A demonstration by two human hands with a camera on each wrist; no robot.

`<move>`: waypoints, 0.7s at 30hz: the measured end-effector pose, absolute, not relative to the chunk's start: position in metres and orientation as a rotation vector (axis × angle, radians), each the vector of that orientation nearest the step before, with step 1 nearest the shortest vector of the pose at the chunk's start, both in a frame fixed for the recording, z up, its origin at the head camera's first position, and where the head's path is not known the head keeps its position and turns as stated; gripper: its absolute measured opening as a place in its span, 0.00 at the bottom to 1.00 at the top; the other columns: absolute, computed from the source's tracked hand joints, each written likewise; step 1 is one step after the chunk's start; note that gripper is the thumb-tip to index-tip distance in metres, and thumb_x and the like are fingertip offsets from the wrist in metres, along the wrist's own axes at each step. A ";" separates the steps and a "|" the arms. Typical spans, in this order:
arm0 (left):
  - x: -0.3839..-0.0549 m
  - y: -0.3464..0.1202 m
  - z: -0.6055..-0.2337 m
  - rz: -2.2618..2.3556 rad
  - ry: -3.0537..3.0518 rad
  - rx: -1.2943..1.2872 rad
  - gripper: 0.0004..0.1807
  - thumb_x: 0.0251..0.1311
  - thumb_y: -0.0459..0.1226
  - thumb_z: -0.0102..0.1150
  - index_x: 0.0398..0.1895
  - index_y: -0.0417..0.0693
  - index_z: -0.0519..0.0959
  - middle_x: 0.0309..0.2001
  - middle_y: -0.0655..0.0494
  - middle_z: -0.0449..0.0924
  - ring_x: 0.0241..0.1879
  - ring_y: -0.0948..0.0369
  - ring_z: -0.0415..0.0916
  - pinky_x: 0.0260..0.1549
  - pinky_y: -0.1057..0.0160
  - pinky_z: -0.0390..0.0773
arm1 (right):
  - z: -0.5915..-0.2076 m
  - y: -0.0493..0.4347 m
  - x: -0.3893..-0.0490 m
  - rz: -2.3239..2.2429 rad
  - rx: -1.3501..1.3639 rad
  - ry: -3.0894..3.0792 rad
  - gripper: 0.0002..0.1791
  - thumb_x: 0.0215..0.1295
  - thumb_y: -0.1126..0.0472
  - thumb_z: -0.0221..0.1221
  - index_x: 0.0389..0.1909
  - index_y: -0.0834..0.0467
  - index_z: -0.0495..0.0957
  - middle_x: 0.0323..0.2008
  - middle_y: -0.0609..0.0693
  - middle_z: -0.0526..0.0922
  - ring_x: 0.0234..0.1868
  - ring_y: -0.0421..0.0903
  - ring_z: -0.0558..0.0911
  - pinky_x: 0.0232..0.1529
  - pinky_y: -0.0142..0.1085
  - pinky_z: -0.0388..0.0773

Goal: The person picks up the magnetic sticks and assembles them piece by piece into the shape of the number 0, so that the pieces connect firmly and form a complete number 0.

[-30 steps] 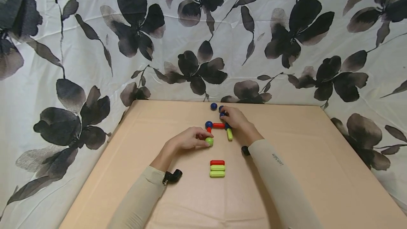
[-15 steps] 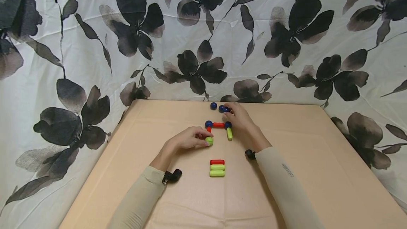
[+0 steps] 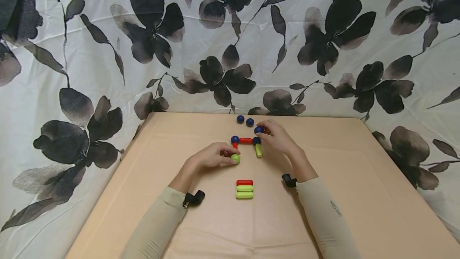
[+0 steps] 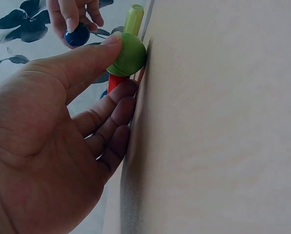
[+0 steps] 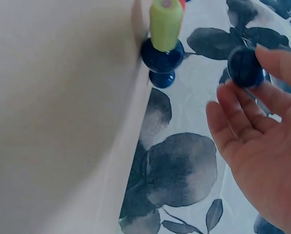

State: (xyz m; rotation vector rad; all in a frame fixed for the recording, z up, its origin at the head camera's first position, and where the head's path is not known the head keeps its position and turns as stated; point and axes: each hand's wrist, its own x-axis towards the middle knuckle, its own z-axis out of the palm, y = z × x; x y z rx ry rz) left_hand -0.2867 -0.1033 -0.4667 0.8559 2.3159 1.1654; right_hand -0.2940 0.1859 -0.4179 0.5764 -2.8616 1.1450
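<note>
In the head view my left hand (image 3: 213, 155) pinches a green ball (image 3: 235, 158) between thumb and fingers. That ball sits at the near end of a short red rod (image 3: 235, 146), part of a frame of rods and balls. A blue ball (image 3: 235, 139) forms the left corner, a red rod (image 3: 246, 141) crosses to a second blue corner ball (image 3: 256, 140), and a green rod (image 3: 258, 150) points from it toward me. My right hand (image 3: 278, 137) pinches a separate blue ball (image 5: 245, 67) by its fingertips, held up just behind the right corner.
Two loose blue balls (image 3: 240, 119) lie at the table's far edge. Nearer to me, a red rod (image 3: 244, 182) and two green rods (image 3: 244, 195) are lined up side by side. A floral cloth (image 3: 212, 79) hangs behind the tan table (image 3: 179, 227).
My right hand carried its blue ball toward the far loose balls, then drew it rightward and nearer to me. The left hand stays on the green ball.
</note>
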 end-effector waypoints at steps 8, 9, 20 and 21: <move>-0.287 -0.103 -0.467 1.148 2.316 0.841 0.20 0.67 0.45 0.70 0.61 0.56 0.84 0.47 0.59 0.80 0.48 0.57 0.73 0.51 0.58 0.75 | -0.416 0.197 -0.292 1.147 0.694 -2.892 0.18 0.72 0.60 0.65 0.60 0.61 0.80 0.49 0.55 0.81 0.47 0.52 0.78 0.52 0.45 0.77; -0.287 -0.103 -0.467 1.146 2.316 0.842 0.20 0.67 0.45 0.70 0.61 0.56 0.84 0.47 0.59 0.80 0.48 0.57 0.73 0.51 0.58 0.75 | -0.416 0.198 -0.292 1.148 0.696 -2.901 0.19 0.72 0.60 0.65 0.60 0.60 0.79 0.50 0.55 0.81 0.48 0.52 0.78 0.53 0.45 0.77; -0.287 -0.104 -0.466 1.155 2.313 0.833 0.21 0.66 0.45 0.70 0.62 0.56 0.84 0.47 0.59 0.80 0.49 0.57 0.73 0.51 0.58 0.75 | -0.417 0.205 -0.294 1.181 0.704 -2.998 0.15 0.67 0.63 0.67 0.54 0.59 0.83 0.44 0.53 0.83 0.44 0.51 0.78 0.50 0.43 0.77; -0.287 -0.104 -0.466 1.156 2.314 0.833 0.21 0.67 0.45 0.70 0.62 0.56 0.84 0.47 0.59 0.80 0.49 0.57 0.73 0.51 0.58 0.75 | -0.417 0.206 -0.294 1.185 0.709 -3.007 0.15 0.67 0.63 0.67 0.53 0.59 0.83 0.43 0.53 0.83 0.44 0.51 0.78 0.49 0.42 0.77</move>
